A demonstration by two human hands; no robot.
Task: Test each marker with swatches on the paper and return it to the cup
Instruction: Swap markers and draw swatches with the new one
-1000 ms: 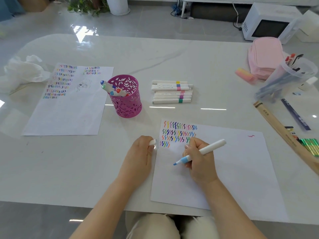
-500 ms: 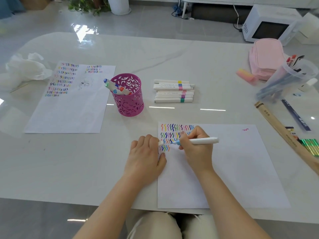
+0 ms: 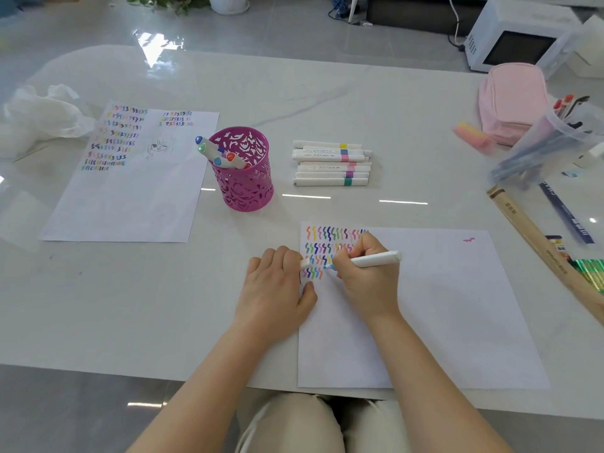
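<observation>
My right hand [image 3: 367, 279] grips a white marker [image 3: 376, 259] with a light blue tip. The tip touches the white paper [image 3: 457, 305] in the lowest row of coloured squiggle swatches [image 3: 327, 246] at the sheet's top left corner. My left hand [image 3: 277, 289] rests on the paper's left edge and holds the marker's white cap [image 3: 304, 263] at its fingertips. The magenta cut-out cup [image 3: 243, 178] stands further back and left, with several markers [image 3: 217, 155] leaning out of it. A pile of several white capped markers [image 3: 331, 163] lies to the right of the cup.
A second swatch-covered sheet [image 3: 130, 178] lies at the left, crumpled white plastic [image 3: 42, 116] beyond it. At the right are a pink pouch [image 3: 513, 99], a clear tub of pens [image 3: 549, 148], a pink eraser [image 3: 470, 134] and a long wooden ruler [image 3: 536, 240].
My right hand moved up from the blank part of the paper to the swatches and set the marker tip down. My left hand slid onto the paper's left edge.
</observation>
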